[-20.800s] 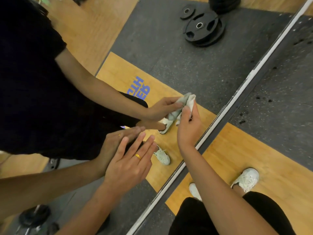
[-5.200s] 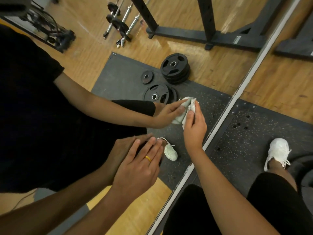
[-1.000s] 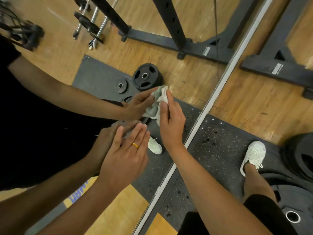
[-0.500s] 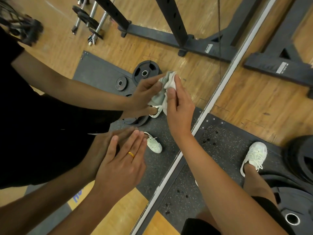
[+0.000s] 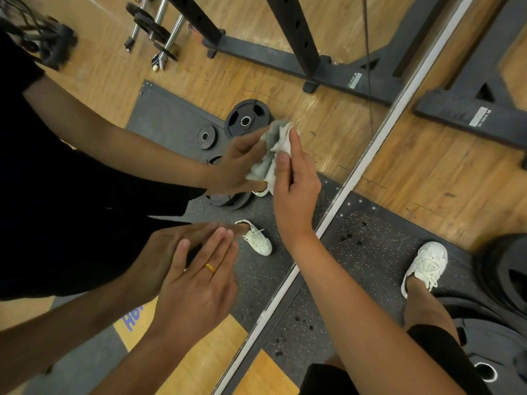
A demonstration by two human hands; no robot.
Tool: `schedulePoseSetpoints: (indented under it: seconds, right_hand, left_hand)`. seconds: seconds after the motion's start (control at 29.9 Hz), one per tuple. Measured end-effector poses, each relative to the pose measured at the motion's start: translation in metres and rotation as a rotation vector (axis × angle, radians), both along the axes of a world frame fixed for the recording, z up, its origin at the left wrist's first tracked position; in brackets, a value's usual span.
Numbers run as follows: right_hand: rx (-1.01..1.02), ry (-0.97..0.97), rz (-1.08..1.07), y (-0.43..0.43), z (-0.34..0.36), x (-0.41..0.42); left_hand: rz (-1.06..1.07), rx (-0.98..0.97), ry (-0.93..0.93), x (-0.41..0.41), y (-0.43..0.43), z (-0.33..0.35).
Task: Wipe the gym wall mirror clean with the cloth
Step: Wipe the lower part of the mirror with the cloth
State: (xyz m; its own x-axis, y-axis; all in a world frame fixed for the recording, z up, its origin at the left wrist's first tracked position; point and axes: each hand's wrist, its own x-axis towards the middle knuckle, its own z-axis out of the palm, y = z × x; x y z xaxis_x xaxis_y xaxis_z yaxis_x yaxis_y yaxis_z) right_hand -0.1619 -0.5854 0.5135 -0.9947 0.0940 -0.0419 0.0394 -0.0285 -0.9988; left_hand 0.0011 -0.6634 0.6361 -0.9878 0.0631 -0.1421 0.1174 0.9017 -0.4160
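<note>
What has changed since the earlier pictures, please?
The right hand, gripping the cloth, has wiped on along the mirror: twenty seconds ago it worked over the reflected yellow platform, now over reflected wood floor beside a weight plate. The left hand stays flat against the glass.

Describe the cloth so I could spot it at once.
Find the wall mirror, left of its pale edge strip. Against the glass, the right hand holds a crumpled cloth. It is the only soft, grey-white rag; the nearby white shoes have laces.
</note>
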Motion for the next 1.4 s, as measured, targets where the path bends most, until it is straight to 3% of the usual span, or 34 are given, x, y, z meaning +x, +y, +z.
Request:
schedulePoseSetpoints:
  seconds: [0.2, 0.3, 0.37, 0.47, 0.64, 0.84, 1.04, 1.17, 1.3, 1.4]
  right_hand:
    - [0.038, -0.182, -0.015, 0.008, -0.027, -0.021]
    - [0.054, -0.099, 0.018, 0.013, -0.019, -0.027]
    - [0.085, 0.0, 0.029, 0.015, -0.017, -0.03]
    - [0.117, 0.036, 0.057, 0.017, -0.033, -0.036]
    - [0.136, -0.315, -0.02, 0.017, -0.065, -0.066]
    - [0.082, -0.05, -0.057, 0.016, -0.045, -0.079]
    - [0.127, -0.27, -0.166, 0.015, -0.08, -0.113]
    - [0.134, -0.146, -0.094, 0.025, -0.079, -0.12]
    - [0.147, -0.018, -0.158, 0.023, -0.08, -0.14]
    - [0.164, -0.1, -0.183, 0.025, -0.093, -0.152]
  left_hand:
    - [0.026, 0.137, 0.062, 0.0, 0.006, -0.003]
    - [0.018, 0.308, 0.141, -0.013, 0.024, -0.007]
    - [-0.015, 0.321, 0.169, -0.031, 0.033, -0.012]
    - [-0.039, 0.279, 0.177, -0.062, 0.028, -0.024]
    - [-0.134, 0.002, 0.097, -0.076, 0.015, -0.039]
    - [-0.066, -0.014, 0.119, -0.075, 0.018, -0.043]
    - [-0.043, -0.008, 0.094, -0.075, 0.018, -0.045]
    - [-0.067, -0.026, 0.101, -0.073, 0.016, -0.048]
    - [-0.066, -0.037, 0.082, -0.072, 0.013, -0.049]
    - [-0.071, -0.035, 0.076, -0.072, 0.015, -0.047]
